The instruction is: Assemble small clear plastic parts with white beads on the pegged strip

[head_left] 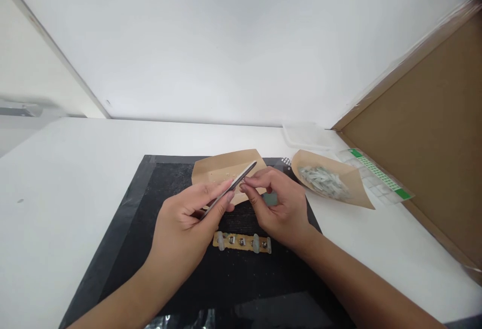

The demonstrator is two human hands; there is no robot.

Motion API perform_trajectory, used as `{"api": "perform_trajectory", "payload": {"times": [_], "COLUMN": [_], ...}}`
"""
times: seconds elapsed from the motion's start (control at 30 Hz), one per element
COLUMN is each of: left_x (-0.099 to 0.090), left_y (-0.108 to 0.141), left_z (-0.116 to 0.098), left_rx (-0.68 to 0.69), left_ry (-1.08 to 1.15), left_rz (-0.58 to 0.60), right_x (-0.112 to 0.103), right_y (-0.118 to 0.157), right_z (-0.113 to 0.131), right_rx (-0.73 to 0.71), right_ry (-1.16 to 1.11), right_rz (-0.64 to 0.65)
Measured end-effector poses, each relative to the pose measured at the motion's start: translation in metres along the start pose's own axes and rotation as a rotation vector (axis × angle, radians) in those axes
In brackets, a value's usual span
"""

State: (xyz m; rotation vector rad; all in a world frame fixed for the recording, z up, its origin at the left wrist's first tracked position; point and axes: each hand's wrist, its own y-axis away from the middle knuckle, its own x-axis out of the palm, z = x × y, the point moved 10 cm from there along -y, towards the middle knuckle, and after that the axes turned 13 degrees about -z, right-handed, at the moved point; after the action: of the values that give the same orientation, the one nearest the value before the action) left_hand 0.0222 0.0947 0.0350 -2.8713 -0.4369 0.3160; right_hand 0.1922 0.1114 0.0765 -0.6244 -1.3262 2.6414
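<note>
My left hand [192, 213] grips a slim flat nail file [244, 172], dark along its edge and pale on its face, tilted up to the right. Close beside it, the thumb and forefinger of my right hand [282, 201] are pinched together near the file; what they hold is too small and hidden to name. Below both hands lies a yellowish strip [237, 241] with several metal studs, and a few translucent, nail-like pieces [256, 243] sit across it. Behind the hands is a brown paper tray [211, 168] with small crumbs in it.
A second brown paper tray [357, 188] at the right holds a heap of translucent slivers [324, 181]. Beside it are a clear compartment box with a green label strip [380, 173] and a clear lid [307, 135]. A black mat [150, 238] covers the white table; a cardboard panel [425, 118] stands right.
</note>
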Motion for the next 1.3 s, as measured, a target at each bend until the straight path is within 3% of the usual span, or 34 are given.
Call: {"api": "perform_trajectory", "payload": {"times": [0.27,0.43,0.6,0.73,0.93,1.03,1.17,1.3], "left_x": [-0.001,-0.003,-0.004,-0.005,-0.005,-0.005,-0.004,-0.006], "left_y": [0.0,0.001,0.001,0.002,0.002,0.001,0.0,-0.001], "left_z": [0.0,-0.002,-0.016,-0.028,-0.03,-0.029,-0.026,-0.026], "left_rx": [-0.031,0.006,0.168,0.266,0.275,0.271,0.262,0.257], "left_ry": [-0.002,-0.069,-0.152,-0.189,-0.194,-0.206,-0.203,-0.213], "left_rz": [-0.031,-0.033,-0.053,-0.063,-0.064,-0.071,-0.057,-0.074], "right_x": [0.006,0.005,0.017,0.012,0.019,0.016,0.026,0.017], "right_y": [0.0,-0.005,-0.002,-0.006,-0.006,-0.007,-0.001,-0.004], "right_z": [0.013,0.015,0.018,0.018,0.02,0.02,0.022,0.021], "right_rx": [-0.232,-0.22,-0.261,-0.226,-0.215,-0.215,-0.254,-0.276], "right_ry": [0.166,0.202,0.247,0.236,0.185,0.204,0.214,0.3], "right_rz": [-0.017,-0.08,0.038,0.002,0.054,-0.002,0.074,-0.023]}}
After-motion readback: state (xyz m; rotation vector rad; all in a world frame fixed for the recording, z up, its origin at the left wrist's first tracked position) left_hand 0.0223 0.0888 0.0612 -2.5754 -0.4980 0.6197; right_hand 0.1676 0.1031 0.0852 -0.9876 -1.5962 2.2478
